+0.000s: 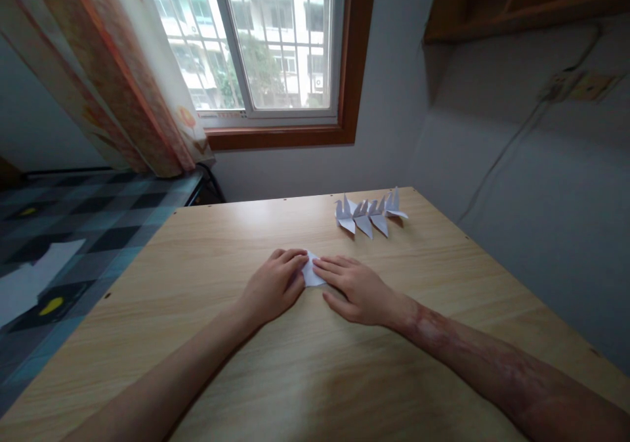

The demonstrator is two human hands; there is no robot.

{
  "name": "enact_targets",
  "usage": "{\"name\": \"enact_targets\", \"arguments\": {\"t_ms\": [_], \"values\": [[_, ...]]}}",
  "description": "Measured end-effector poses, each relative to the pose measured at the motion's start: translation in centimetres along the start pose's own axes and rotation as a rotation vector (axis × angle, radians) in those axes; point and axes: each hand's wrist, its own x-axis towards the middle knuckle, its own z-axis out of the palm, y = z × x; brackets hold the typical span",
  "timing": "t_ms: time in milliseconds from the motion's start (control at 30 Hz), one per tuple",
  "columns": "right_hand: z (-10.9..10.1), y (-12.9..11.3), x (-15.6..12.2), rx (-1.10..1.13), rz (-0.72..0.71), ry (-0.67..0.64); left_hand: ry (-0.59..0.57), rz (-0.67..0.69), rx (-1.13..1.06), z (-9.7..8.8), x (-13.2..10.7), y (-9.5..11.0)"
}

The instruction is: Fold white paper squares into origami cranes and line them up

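Observation:
A small folded piece of white paper lies on the wooden table, between my two hands. My left hand grips its left edge, with bent fingers at the top and the thumb lower down. Stretched fingers of my right hand rest on the paper's right side, while the thumb lies apart from it on the tabletop. Both hands cover parts of the paper, so its full outline is hidden. Farther back stand several white origami cranes in a row, wings spread.
The light wooden table reaches toward the wall below a barred window. At left are a checked bed cover with white paper sheets and a patterned curtain. A cable hangs from a wall socket at right.

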Motion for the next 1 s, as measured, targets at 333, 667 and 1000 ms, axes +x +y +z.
{"name": "enact_targets", "arguments": {"t_ms": [333,667,1000], "values": [[0.6,0.2,0.1,0.057,0.070,-0.082,0.035,-0.026,0.032,0.1,0.1,-0.5],[0.2,0.3,-0.2,0.086,0.069,-0.118,0.005,-0.058,0.121,-0.3,-0.1,0.2],[-2.2,0.2,-5.7,0.114,0.117,-0.136,-0.009,-0.032,0.106,-0.8,0.0,0.3]]}}
